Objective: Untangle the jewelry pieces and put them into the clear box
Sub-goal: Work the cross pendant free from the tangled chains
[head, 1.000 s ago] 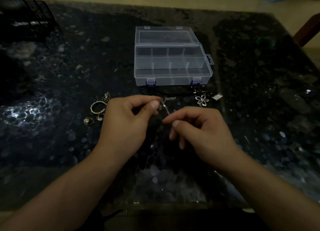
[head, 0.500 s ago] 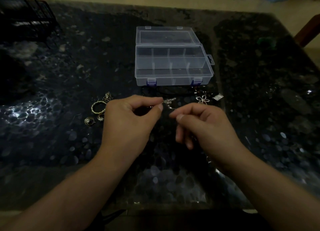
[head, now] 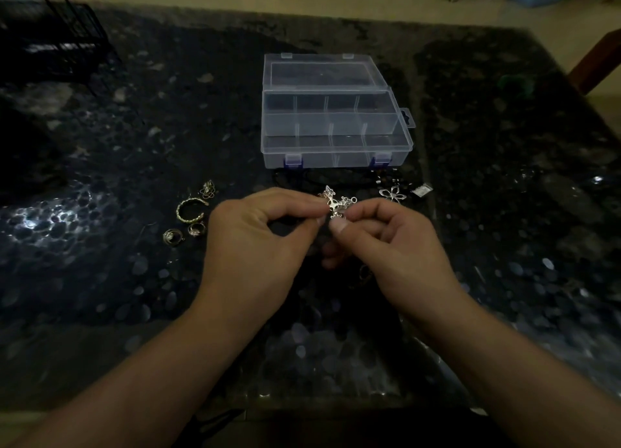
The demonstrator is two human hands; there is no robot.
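Both hands meet just in front of the clear box, whose lid lies open behind it and whose compartments look bare. My left hand and my right hand each pinch a small tangle of silver charms between thumb and forefinger, held above the dark table. To the left lie a gold twisted ring, a small gold cluster and two small gold earrings. A silver flower pendant and a tiny silver tag lie right of the hands.
The table is dark speckled stone with glare at the left. A black wire rack stands at the back left. A dark beaded strand lies along the box's front. A green object sits far right.
My hands have come closer together and the silver charms now sit bunched between both sets of fingertips, turned up so more of them shows.
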